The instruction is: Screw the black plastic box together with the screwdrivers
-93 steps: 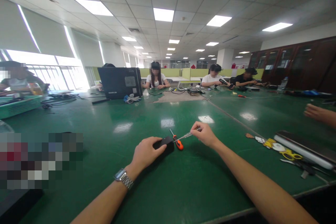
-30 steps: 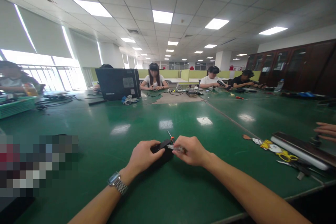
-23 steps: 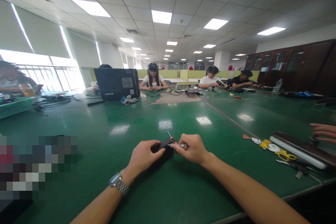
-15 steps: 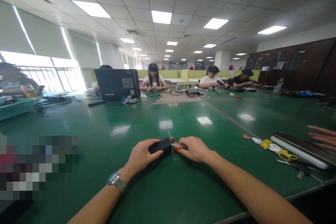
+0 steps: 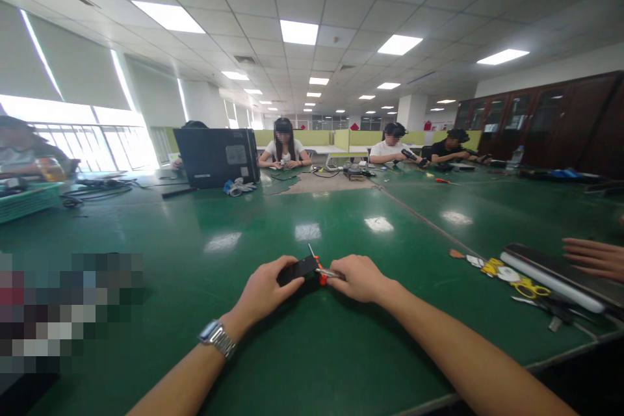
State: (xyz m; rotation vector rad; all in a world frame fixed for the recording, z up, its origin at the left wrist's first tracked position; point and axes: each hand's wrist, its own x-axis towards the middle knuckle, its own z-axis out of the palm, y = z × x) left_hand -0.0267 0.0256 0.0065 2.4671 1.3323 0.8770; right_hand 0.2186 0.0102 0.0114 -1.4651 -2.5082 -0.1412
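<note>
My left hand is closed around a black, box-shaped block, with the thumb on the near side and fingers over the far side. In my right hand is a slim metal tool, pinched between thumb and fingers. Its tip meets or nearly meets the right end of the block; exact contact is too small to tell. Most of the tool's handle is hidden in my grip. Just behind the two lies a screwdriver with an orange-red handle and a thin shaft, partly covered by the block and tool.
To the right are yellow-handled scissors, other small tools and a long dark case, with another person's hand above it. A black computer case and gloves stand farther back on the green table. Several people sit around it.
The block has turned slightly, and the tool's tip now sits against or very near its end. The screwdriver is more covered. The other person's hand at right has moved a little left.
</note>
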